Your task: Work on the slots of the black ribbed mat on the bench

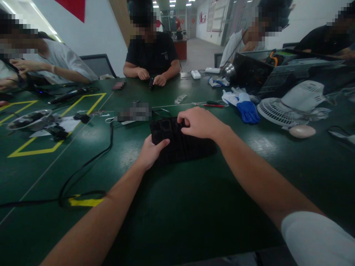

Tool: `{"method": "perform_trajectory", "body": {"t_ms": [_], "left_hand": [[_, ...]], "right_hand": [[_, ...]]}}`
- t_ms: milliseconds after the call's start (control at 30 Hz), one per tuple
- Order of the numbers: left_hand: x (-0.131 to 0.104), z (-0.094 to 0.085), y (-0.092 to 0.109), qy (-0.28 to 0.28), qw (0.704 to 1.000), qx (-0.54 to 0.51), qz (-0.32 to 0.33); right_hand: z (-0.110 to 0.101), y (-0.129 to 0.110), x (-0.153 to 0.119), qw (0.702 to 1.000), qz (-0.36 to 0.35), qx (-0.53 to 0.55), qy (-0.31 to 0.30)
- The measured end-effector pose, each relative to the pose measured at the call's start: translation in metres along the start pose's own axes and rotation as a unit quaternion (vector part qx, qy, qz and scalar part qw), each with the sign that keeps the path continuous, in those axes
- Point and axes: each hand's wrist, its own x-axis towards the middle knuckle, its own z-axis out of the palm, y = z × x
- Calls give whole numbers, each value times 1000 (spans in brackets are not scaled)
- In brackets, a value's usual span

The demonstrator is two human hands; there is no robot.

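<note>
A flat black case [177,146] with compartments lies on the green table [210,207] in front of me. My left hand [152,150] grips its left edge, the thumb resting on top. Over the case's upper middle is my right hand [198,123], its fingers curled toward the thumb; whatever is between them is too small and dark to make out.
Blue and white gloves [245,107] and a white fan-like housing [291,99] lie at the right. Red and black tools [213,105] sit beyond the case. A black cable [83,166] curves across the left. Several people sit around the table.
</note>
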Motion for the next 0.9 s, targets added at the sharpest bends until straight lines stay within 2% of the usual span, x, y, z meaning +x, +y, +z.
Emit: {"method": "perform_trajectory", "body": {"t_ms": [900], "left_hand": [[-3,3,4,-2,1000,-1,-2]], "right_hand": [[1,3,0,1000,1,8,8]]}}
